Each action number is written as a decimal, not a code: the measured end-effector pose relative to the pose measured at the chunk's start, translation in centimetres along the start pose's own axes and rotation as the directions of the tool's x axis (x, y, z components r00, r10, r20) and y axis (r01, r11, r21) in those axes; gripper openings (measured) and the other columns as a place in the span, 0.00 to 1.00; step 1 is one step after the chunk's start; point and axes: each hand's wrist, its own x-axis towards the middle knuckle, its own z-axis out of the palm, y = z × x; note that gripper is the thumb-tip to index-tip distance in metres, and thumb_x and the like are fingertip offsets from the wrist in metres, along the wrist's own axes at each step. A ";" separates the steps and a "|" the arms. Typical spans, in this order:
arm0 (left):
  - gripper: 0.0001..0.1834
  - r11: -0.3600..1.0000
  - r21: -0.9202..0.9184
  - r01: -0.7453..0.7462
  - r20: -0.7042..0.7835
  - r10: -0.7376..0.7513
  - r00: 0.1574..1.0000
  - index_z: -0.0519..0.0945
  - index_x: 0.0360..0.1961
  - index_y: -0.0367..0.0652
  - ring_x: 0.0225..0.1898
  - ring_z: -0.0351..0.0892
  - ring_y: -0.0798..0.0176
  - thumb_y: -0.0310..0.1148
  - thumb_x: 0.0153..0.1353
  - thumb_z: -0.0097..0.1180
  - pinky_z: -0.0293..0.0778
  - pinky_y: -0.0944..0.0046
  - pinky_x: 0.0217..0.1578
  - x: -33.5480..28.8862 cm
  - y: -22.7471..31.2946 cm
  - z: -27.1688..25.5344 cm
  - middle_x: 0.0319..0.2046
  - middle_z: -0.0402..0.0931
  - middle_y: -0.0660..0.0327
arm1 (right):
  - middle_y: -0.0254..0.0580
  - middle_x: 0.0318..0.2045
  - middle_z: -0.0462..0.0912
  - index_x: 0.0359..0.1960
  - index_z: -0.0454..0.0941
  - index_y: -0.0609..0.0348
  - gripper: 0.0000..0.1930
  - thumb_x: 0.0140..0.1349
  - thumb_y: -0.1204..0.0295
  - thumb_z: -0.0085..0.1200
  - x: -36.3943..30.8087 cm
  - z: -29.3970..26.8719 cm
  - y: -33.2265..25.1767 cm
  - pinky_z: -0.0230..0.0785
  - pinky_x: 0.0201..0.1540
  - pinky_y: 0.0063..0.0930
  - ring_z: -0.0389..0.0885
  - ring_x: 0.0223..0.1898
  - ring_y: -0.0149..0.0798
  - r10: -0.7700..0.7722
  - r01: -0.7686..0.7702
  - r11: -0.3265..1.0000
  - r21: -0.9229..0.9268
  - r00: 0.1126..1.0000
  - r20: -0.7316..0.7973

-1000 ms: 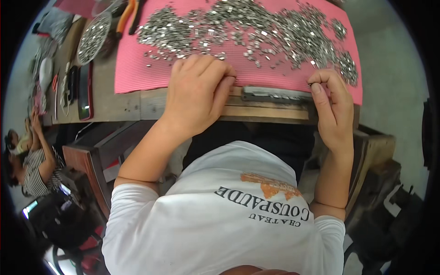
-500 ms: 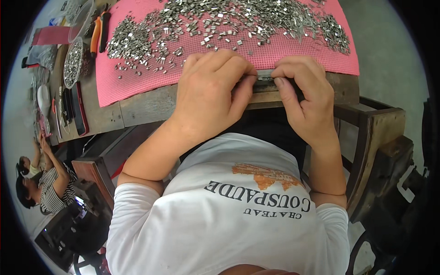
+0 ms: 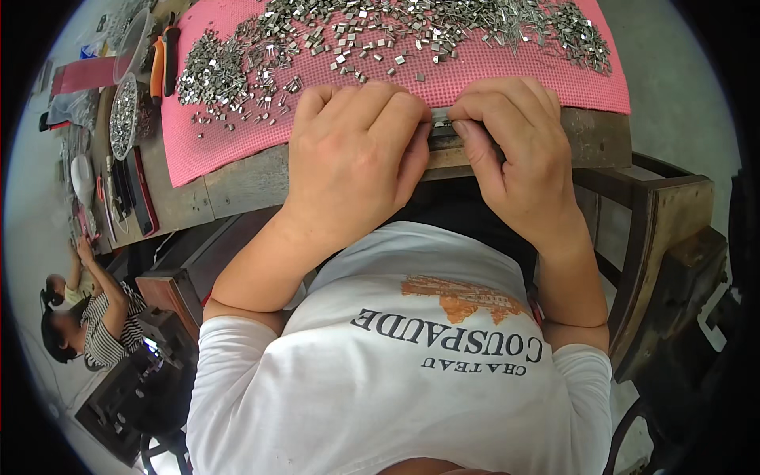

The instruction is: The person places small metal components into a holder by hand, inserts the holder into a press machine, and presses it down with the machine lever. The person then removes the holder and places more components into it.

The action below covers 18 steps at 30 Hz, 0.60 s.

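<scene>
At the table's near edge, a slim grey strip (image 3: 441,115) shows in the gap between my hands. Small dark and silvery bits lie along it, too small to make out. My left hand (image 3: 352,150) is closed with thumb and forefinger at the strip's left part, its fingertips partly hidden. From the right, my right hand (image 3: 518,150) pinches the strip's other part between thumb and curled fingers. Beyond both hands, many small silvery metal-cased components (image 3: 348,36) with thin wire leads lie loose on a pink textured mat (image 3: 237,154).
To the left are orange-handled pliers (image 3: 158,67), a clear tub of small metal parts (image 3: 124,115) and a dark red slim bar (image 3: 145,190). A wooden stool or frame (image 3: 665,198) stands at the right. Other people (image 3: 91,324) sit at the far left.
Both hands have shifted slightly left in the view and drawn a little closer together, still at the strip. The mat and table also sit slightly differently in the picture.
</scene>
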 end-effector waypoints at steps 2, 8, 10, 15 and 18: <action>0.10 0.995 0.097 -0.019 0.029 0.016 0.999 0.82 0.37 0.47 0.34 0.80 0.60 0.25 0.54 0.67 0.69 0.59 0.42 0.0 0.3 0.0 0.33 0.81 0.65 | 0.35 0.38 0.80 0.36 0.79 0.55 0.08 0.56 0.78 0.63 -0.1 0.1 -0.1 0.64 0.48 0.40 0.78 0.43 0.44 0.001 -0.001 1.000 -0.019 1.000 0.002; 0.09 0.991 0.093 -0.091 -0.076 0.098 0.992 0.80 0.34 0.48 0.31 0.77 0.60 0.31 0.53 0.67 0.68 0.58 0.40 -0.2 -0.3 0.9 0.32 0.77 0.66 | 0.36 0.39 0.80 0.36 0.79 0.55 0.09 0.54 0.78 0.64 0.0 0.3 -0.2 0.65 0.47 0.40 0.78 0.43 0.44 -0.038 0.038 0.997 -0.067 0.999 -0.008; 0.08 0.993 0.084 -0.084 -0.097 0.092 0.991 0.81 0.34 0.49 0.32 0.78 0.61 0.31 0.53 0.67 0.68 0.58 0.40 -0.3 -0.4 1.1 0.33 0.78 0.66 | 0.36 0.39 0.80 0.36 0.79 0.55 0.09 0.54 0.78 0.64 0.0 0.4 0.0 0.66 0.47 0.40 0.78 0.44 0.44 -0.054 0.053 0.996 -0.075 0.998 -0.017; 0.11 0.998 -0.060 -0.036 -0.138 0.027 0.990 0.88 0.37 0.48 0.35 0.82 0.61 0.28 0.50 0.70 0.71 0.60 0.41 -0.8 -0.7 0.5 0.37 0.84 0.65 | 0.36 0.39 0.82 0.38 0.81 0.56 0.11 0.52 0.78 0.65 0.5 0.3 -0.2 0.67 0.47 0.40 0.79 0.43 0.44 -0.126 0.125 0.986 -0.110 0.992 -0.002; 0.17 0.991 -0.133 -0.025 -0.156 0.004 0.988 0.90 0.44 0.47 0.37 0.83 0.60 0.26 0.49 0.71 0.72 0.60 0.40 -1.8 -1.0 0.3 0.41 0.86 0.63 | 0.39 0.41 0.85 0.42 0.84 0.57 0.13 0.55 0.79 0.65 0.8 -0.7 -1.4 0.71 0.49 0.45 0.82 0.41 0.46 -0.145 0.140 0.984 -0.110 0.988 -0.043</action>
